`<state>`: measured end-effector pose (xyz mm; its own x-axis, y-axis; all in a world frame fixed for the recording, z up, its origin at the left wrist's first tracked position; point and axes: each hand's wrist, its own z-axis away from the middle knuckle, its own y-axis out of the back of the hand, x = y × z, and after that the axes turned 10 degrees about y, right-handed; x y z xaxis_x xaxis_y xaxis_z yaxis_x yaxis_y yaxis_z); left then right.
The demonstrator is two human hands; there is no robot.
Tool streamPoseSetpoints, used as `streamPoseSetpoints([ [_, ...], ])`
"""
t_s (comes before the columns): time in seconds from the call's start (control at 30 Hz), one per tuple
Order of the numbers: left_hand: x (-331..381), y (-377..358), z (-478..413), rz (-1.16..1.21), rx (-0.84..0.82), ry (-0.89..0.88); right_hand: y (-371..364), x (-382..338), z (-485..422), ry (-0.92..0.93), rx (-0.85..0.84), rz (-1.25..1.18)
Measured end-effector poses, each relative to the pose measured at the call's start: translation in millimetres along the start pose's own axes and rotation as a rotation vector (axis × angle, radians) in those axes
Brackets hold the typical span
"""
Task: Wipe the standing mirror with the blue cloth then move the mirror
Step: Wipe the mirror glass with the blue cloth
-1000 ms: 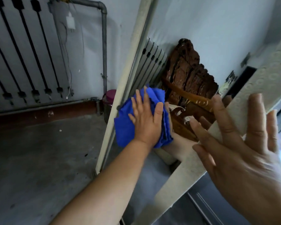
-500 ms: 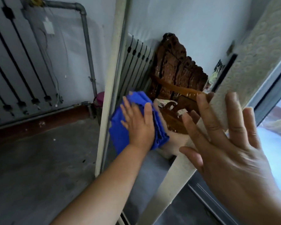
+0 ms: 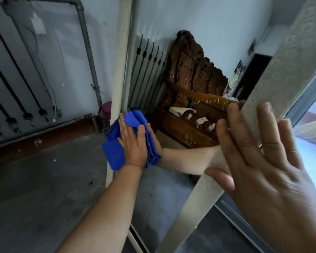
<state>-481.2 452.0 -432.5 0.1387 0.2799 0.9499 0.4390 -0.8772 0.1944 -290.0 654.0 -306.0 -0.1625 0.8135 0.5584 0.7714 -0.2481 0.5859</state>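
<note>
Mirror glass (image 3: 164, 190), cloth (image 3: 115, 154) under L grip (image 3: 133, 143)

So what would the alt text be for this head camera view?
A person's left hand presses a blue cloth flat against a standing mirror, near its left frame. The right hand, flat, rests on the right frame. Carved wooden furniture shows reflected.

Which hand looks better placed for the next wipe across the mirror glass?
Left. The left hand presses the blue cloth flat on the mirror glass; the right hand lies open against the mirror's right frame.
</note>
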Motion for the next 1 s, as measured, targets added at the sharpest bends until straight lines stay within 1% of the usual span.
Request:
streamPoseSetpoints([
  [0.17, -2, -4, 17, 0.018, 0.019, 0.248, 5, 3, -2, 0.022, -0.048, -0.02],
  [0.33, 17, -11, 37, -0.007, 0.016, 0.341, 6, 4, 2, 0.055, -0.046, -0.068],
  [0.4, 32, -14, 50, -0.025, -0.007, 0.347, 6, 5, 1, 0.065, -0.047, -0.071],
  [0.47, 51, -18, 64, -0.047, -0.05, 0.285, 5, 4, 1, 0.068, -0.043, -0.082],
  [0.5, 62, -21, 70, -0.065, -0.065, 0.211, 3, 3, 1, 0.066, -0.041, -0.088],
  [0.63, 92, -28, 82, -0.151, -0.034, -0.286, -8, -6, 5, 0.045, 0.02, -0.124],
  [0.67, 88, -27, 80, -0.159, -0.023, -0.348, -9, -8, 6, 0.043, 0.037, -0.137],
  [0.7, 80, -25, 77, -0.157, -0.016, -0.357, -10, -8, 6, 0.041, 0.048, -0.148],
  [0.73, 68, -24, 76, -0.145, -0.015, -0.312, -9, -8, 6, 0.045, 0.046, -0.153],
  [0.77, 53, -23, 76, -0.119, -0.023, -0.22, -8, -7, 6, 0.058, 0.029, -0.149],
  [0.87, 6, -19, 92, -0.02, -0.038, 0.181, -6, -5, 10, 0.176, -0.073, -0.086],
  [0.93, -10, -17, 105, 0.009, -0.028, 0.435, -3, -4, 13, 0.267, -0.135, -0.049],
  [0.97, -9, -18, 109, 0.01, -0.026, 0.54, -2, -2, 14, 0.303, -0.153, -0.048],
  [1.0, -3, -19, 111, 0.001, -0.027, 0.607, -2, 0, 14, 0.334, -0.164, -0.062],
])
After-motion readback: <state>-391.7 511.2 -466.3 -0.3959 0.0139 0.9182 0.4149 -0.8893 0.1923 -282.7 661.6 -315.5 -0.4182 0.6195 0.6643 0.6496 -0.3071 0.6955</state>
